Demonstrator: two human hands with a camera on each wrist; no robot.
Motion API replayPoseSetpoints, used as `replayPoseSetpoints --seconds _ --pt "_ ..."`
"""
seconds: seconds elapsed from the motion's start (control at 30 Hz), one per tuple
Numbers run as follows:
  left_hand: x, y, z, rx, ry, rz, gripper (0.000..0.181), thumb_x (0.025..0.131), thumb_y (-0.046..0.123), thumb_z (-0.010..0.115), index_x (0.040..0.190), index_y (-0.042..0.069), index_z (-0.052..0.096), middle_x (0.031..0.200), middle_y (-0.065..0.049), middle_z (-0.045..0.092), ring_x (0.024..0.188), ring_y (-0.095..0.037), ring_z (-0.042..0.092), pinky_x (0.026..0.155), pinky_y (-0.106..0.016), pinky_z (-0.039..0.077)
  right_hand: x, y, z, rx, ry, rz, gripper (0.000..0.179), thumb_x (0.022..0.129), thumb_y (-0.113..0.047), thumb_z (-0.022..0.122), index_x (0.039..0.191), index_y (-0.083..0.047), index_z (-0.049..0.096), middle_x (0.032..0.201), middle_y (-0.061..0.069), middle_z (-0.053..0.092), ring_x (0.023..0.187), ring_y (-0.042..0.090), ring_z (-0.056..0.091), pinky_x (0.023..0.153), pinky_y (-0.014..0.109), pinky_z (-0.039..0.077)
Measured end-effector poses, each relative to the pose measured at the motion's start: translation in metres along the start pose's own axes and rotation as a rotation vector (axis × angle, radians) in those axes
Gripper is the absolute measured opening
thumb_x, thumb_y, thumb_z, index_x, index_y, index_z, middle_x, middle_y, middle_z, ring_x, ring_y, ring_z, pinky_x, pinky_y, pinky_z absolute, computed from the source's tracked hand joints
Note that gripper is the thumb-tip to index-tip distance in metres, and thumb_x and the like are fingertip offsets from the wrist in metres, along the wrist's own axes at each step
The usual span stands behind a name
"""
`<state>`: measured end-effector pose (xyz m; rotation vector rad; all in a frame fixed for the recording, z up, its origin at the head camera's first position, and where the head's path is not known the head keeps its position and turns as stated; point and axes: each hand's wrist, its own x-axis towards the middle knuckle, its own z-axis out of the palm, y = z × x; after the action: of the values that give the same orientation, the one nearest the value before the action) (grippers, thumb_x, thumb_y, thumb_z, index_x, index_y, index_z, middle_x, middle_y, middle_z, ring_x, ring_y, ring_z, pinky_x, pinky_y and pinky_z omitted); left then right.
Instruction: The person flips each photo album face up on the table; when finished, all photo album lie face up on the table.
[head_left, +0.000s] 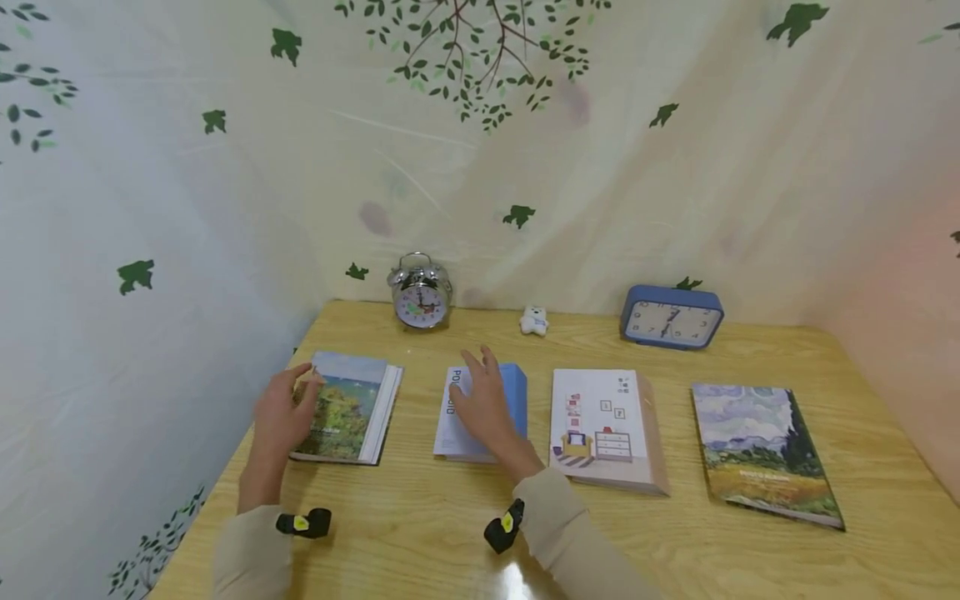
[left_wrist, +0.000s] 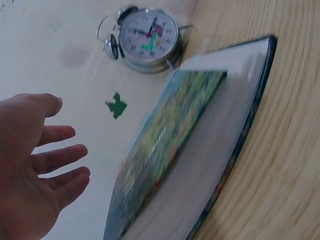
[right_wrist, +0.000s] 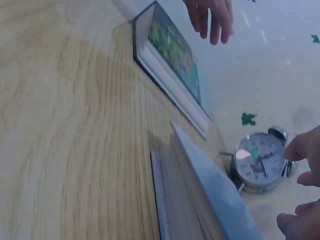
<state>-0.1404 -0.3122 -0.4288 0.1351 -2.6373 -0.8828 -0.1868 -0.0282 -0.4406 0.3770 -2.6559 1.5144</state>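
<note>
Over the left edge of a photo album (head_left: pixel 345 408) with a painted landscape cover is my left hand (head_left: pixel 283 408), its fingers spread and holding nothing. The left wrist view shows that hand beside the album, whose front cover (left_wrist: pixel 165 145) stands up from the pages. My right hand (head_left: pixel 487 408) hovers above a blue and white album (head_left: pixel 517 400) with dark lettering, fingers loosely extended. Seen from the right wrist, its pale blue cover (right_wrist: pixel 215 185) rises at an angle over the page block, and the fingers are apart from it.
A white album (head_left: pixel 592 425) with drawn furniture and another landscape album (head_left: pixel 765 454) lie to the right. Along the back stand a silver twin-bell alarm clock (head_left: pixel 420 304), a small white bear figurine (head_left: pixel 534 321) and a blue clock (head_left: pixel 671 323). A patterned cloth wall (head_left: pixel 480 183) borders the table.
</note>
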Motion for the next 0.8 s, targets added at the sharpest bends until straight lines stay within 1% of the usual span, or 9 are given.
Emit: replayPoseSetpoints --seconds 0.07,0.2,0.27,0.3,0.37,0.5,0.6,0.7,0.8 --pt "0.000 0.006 0.006 -0.035 -0.019 0.010 0.045 0.102 0.025 0.047 0.137 -0.004 0.048 0.131 -0.030 0.049 0.116 -0.047 0.049 0.095 -0.062 0.040 -0.001 0.007 -0.008 -0.011 0.017 0.035 0.058 0.091 -0.014 0.059 0.145 -0.005 0.039 0.157 0.020 0.017 0.141 0.041 0.026 0.108 0.055 0.035" --pt "0.000 0.021 0.019 -0.129 -0.101 0.030 0.047 0.101 0.027 0.047 0.139 -0.003 0.045 0.135 -0.028 0.047 0.118 -0.046 0.051 0.094 -0.058 0.044 -0.004 0.018 -0.021 -0.039 0.047 0.131 0.064 0.089 -0.016 0.060 0.147 -0.005 0.035 0.157 0.021 0.015 0.142 0.042 0.022 0.111 0.055 0.029" --pt "0.000 0.032 0.027 -0.186 -0.152 0.038 0.048 0.101 0.026 0.049 0.140 -0.003 0.044 0.136 -0.027 0.047 0.121 -0.045 0.050 0.096 -0.055 0.045 -0.007 0.023 -0.026 -0.061 0.052 0.175 0.068 0.088 -0.017 0.060 0.148 -0.004 0.032 0.157 0.022 0.016 0.142 0.043 0.021 0.112 0.055 0.028" --pt "-0.001 0.037 0.032 -0.210 -0.176 0.041 0.049 0.100 0.025 0.050 0.140 -0.002 0.044 0.136 -0.026 0.048 0.122 -0.043 0.049 0.098 -0.053 0.045 -0.009 0.026 -0.028 -0.061 0.052 0.187 0.070 0.087 -0.017 0.060 0.148 -0.002 0.031 0.156 0.024 0.016 0.143 0.044 0.019 0.113 0.056 0.024" --pt "-0.003 0.046 0.042 -0.250 -0.221 0.048 0.049 0.099 0.024 0.053 0.140 -0.002 0.043 0.135 -0.024 0.049 0.121 -0.040 0.050 0.098 -0.050 0.046 -0.012 0.030 -0.030 -0.068 0.031 0.214 0.073 0.087 -0.017 0.061 0.149 -0.001 0.027 0.155 0.027 0.016 0.142 0.045 0.018 0.113 0.056 0.024" --pt "-0.008 0.062 0.063 -0.253 -0.320 0.058 0.052 0.097 0.023 0.058 0.142 0.002 0.043 0.132 -0.022 0.053 0.117 -0.035 0.056 0.097 -0.047 0.048 -0.019 0.036 -0.032 -0.069 -0.018 0.241 0.077 0.086 -0.017 0.061 0.150 0.003 0.022 0.152 0.032 0.016 0.139 0.050 0.022 0.111 0.058 0.026" --pt "-0.012 0.072 0.079 -0.253 -0.383 0.064 0.053 0.095 0.018 0.060 0.142 0.001 0.043 0.129 -0.022 0.055 0.113 -0.034 0.058 0.096 -0.046 0.049 -0.025 0.039 -0.033 -0.061 -0.038 0.254 0.080 0.087 -0.019 0.061 0.151 0.003 0.018 0.152 0.033 0.016 0.138 0.051 0.024 0.111 0.058 0.028" --pt "-0.013 0.078 0.094 -0.267 -0.414 0.066 0.053 0.092 0.009 0.063 0.139 -0.004 0.044 0.125 -0.023 0.058 0.107 -0.033 0.061 0.093 -0.045 0.051 -0.028 0.041 -0.033 -0.055 -0.046 0.257 0.080 0.088 -0.020 0.060 0.151 0.002 0.016 0.152 0.033 0.016 0.138 0.051 0.024 0.111 0.058 0.027" --pt "-0.014 0.081 0.107 -0.246 -0.414 0.064 0.051 0.089 0.004 0.065 0.135 -0.009 0.048 0.117 -0.022 0.061 0.098 -0.031 0.064 0.087 -0.043 0.053 -0.031 0.043 -0.033 -0.055 -0.068 0.275 0.079 0.089 -0.022 0.059 0.152 0.002 0.016 0.153 0.031 0.016 0.139 0.049 0.023 0.112 0.057 0.025"
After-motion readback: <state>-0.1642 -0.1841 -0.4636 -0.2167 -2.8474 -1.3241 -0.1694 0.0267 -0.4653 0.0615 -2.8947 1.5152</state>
